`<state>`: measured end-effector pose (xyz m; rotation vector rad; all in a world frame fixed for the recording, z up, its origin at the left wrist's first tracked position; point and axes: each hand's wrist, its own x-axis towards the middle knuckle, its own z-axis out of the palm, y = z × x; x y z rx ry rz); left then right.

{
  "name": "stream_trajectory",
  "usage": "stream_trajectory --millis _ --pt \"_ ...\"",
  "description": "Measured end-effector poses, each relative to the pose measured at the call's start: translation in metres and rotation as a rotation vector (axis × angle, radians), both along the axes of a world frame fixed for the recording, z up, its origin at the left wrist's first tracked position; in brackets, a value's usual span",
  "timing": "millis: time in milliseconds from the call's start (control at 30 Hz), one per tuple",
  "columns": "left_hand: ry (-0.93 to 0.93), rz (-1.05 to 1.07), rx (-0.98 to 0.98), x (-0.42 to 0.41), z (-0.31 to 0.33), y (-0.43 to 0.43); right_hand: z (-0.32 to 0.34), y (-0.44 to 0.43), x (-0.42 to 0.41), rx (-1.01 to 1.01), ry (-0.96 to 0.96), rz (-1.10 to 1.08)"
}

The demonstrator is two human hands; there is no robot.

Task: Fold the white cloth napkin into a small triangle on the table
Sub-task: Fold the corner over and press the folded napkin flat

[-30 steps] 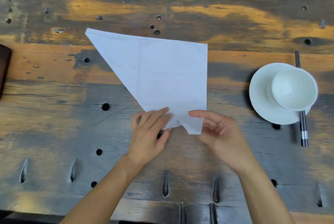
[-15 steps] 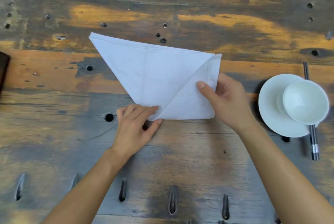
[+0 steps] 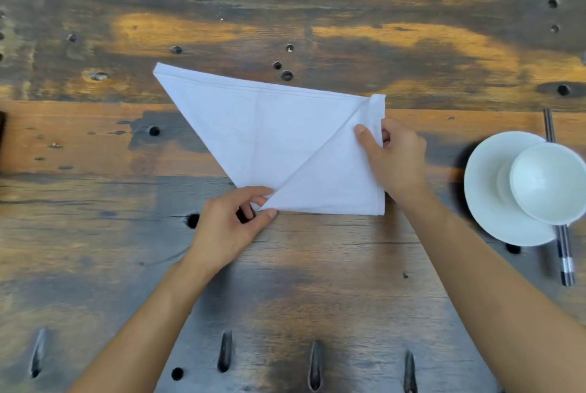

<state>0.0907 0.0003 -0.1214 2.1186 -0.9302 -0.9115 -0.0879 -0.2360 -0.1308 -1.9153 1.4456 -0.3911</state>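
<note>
At mid-frame, napkin (image 3: pixel 269 139) partly folded, upper-left point pending. Pinched at bottom tip by left grip (image 3: pixel 231 227), right edge by right grip (image 3: pixel 396 161).

White napkin (image 3: pixel 279 139) flat on wooden counter (image 3: pixel 126 234), centre frame; right flap folded over along diagonal crease. Left hand (image 3: pixel 228 227) pinches napkin point at 6 o'clock. Right hand (image 3: pixel 396 161) pinches napkin edge at 3 o'clock. Saucer (image 3: pixel 488 189) carrying bowl (image 3: pixel 548 183) lies over chopsticks (image 3: pixel 566 262), frame 3 o'clock.
</note>
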Motion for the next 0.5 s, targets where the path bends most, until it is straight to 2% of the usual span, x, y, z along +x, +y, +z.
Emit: stream_trajectory --millis 133,267,400,500 --pt "0.059 0.039 0.024 0.005 0.000 -0.001 -0.001 0.000 0.001 -0.015 -0.007 -0.023" --pt "0.027 0.018 0.068 0.006 0.002 -0.006 0.000 -0.001 0.005 0.004 0.006 -0.055" --pt "0.019 0.096 0.088 0.009 0.004 -0.014 0.000 -0.006 0.009 0.053 0.049 -0.091" --pt "0.052 0.034 0.096 0.015 0.007 -0.012 0.001 -0.008 0.010 0.067 0.078 -0.099"
